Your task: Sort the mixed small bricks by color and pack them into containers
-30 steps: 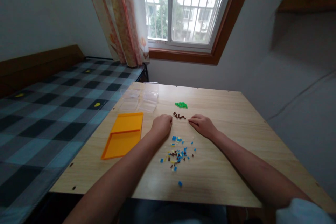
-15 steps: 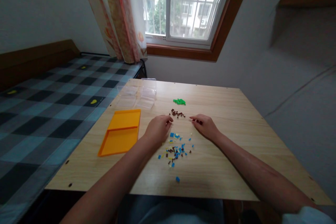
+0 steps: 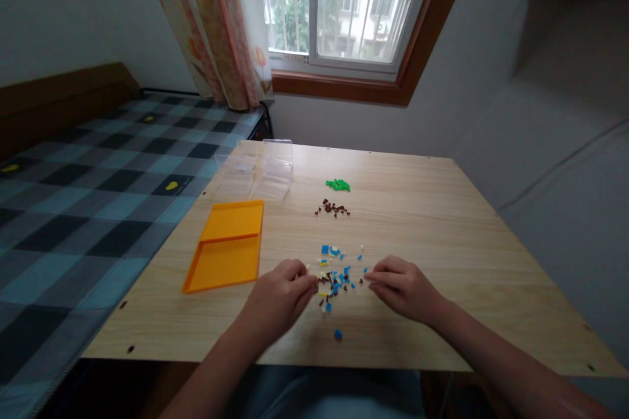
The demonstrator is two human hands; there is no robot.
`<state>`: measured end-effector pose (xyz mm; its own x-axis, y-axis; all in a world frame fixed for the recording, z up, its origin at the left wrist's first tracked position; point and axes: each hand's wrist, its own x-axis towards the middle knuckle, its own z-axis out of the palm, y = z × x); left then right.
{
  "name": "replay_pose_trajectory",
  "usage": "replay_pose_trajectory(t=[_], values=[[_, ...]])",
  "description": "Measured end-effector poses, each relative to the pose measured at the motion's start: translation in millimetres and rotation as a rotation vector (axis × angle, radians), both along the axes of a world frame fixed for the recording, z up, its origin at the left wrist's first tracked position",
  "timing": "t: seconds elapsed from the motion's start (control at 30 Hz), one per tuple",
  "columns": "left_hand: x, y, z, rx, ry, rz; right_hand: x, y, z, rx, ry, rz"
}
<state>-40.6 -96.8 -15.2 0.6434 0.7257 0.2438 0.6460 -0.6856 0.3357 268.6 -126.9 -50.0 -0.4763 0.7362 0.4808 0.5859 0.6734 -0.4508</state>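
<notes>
A mixed pile of small blue, brown and yellow building bricks (image 3: 337, 283) lies on the wooden table between my hands. My left hand (image 3: 281, 293) is at the pile's left edge, its thumb and fingers closed in a pinch; whatever is between them is too small to make out. From the right, my right hand (image 3: 405, 288) reaches to the pile with its fingertips pressed together beside a few stray pieces. Farther back is a heap of brown bricks (image 3: 334, 208), and behind that a heap of green bricks (image 3: 339, 185). One blue brick (image 3: 338, 334) sits apart near the front edge.
An orange two-part tray (image 3: 230, 255) lies on the left of the table (image 3: 422, 209). Clear plastic boxes (image 3: 272, 173) stand at the back left. A bed with a checked cover (image 3: 98, 209) adjoins the table's left side, and a window is beyond.
Both hands have come back toward me, from beside the brown heap to either side of the mixed pile. The view has shifted slightly.
</notes>
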Motion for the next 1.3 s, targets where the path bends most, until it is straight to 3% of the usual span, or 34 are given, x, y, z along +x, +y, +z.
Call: replay_pose_trajectory(t=[0.17, 0.53, 1.3], values=[[0, -6, -9.8, 0.071, 0.017, 0.011, 0, -1, -3.3, 0.041, -0.106, 0.012], [5, -3, -7.2, -0.021, 0.056, 0.043, -1, -1, -2.8, 0.081, -0.182, 0.001], [12, -1, 0.7, -0.018, 0.062, -0.034, 0, -2, 4.5, 0.067, -0.159, 0.032]])
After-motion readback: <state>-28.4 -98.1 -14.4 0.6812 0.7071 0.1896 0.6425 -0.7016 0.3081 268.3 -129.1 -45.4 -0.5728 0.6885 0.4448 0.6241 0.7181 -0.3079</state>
